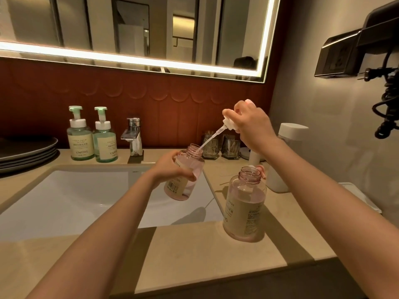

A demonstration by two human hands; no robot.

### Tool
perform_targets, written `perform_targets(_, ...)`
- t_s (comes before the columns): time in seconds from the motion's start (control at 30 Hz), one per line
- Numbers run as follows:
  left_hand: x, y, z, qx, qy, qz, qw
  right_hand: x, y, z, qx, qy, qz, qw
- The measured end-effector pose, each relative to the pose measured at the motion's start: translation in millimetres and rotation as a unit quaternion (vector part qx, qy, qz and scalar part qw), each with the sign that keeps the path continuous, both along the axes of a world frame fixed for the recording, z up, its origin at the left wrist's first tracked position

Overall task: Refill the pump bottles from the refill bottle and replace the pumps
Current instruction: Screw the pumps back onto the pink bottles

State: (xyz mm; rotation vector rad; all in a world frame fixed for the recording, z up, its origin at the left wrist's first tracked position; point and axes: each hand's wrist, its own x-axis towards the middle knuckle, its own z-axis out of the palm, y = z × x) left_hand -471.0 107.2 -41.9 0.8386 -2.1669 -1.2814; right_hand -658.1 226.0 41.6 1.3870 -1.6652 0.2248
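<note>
The left hand (172, 169) is curled round a clear pink bottle (185, 180), holding it tilted over the right side of the sink (75, 201). The bottle's threaded neck is open. The right hand (252, 124), raised above and to the right of the left, grips a white pump (230, 124). The pump's thin tube (212, 138) slants down, its tip inside the bottle's neck. Both forearms are bare and reach forward.

Below the right hand a second bottle (246, 203) stands upright on the bench (194, 255). It is also clear pink, round-shouldered and uncapped, with a beige label. Just behind the right forearm stands a pale refill bottle (292, 130) with a white cap.

The bench is smooth beige stone around a white rectangular sink. Beyond the left hand stands a chrome tap (133, 137). Two clear green pump bottles (81, 137) stand farther left, then a stack of dark plates (26, 152). Two glass jars (210, 147) sit beyond the bottle, against a red-brown scalloped wall panel (108, 98). Above hangs a mirror (129, 29) edged with a glowing light strip. A black hair dryer (380, 29) hangs on the right wall.
</note>
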Motion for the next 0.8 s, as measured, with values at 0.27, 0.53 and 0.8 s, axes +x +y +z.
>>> perform_targets(0.27, 9.9, 11.1, 14.4, 0.002, 0.038, 0.004, 0.999, 63.7, 0.1, 20.3, 0.122, 0.080, 0.044, 0.988)
perform_targets(0.53, 37.8, 19.6, 20.5, 0.031, 0.113, 0.020, 0.993, 118.2, -13.2, 11.3, 0.179, 0.048, 0.085, 0.979)
perform_targets(0.8, 70.6, 12.7, -0.9, 0.037, 0.127, 0.053, 0.990, 161.6, -23.2, -25.2, 0.008, -0.392, 0.291, 0.873)
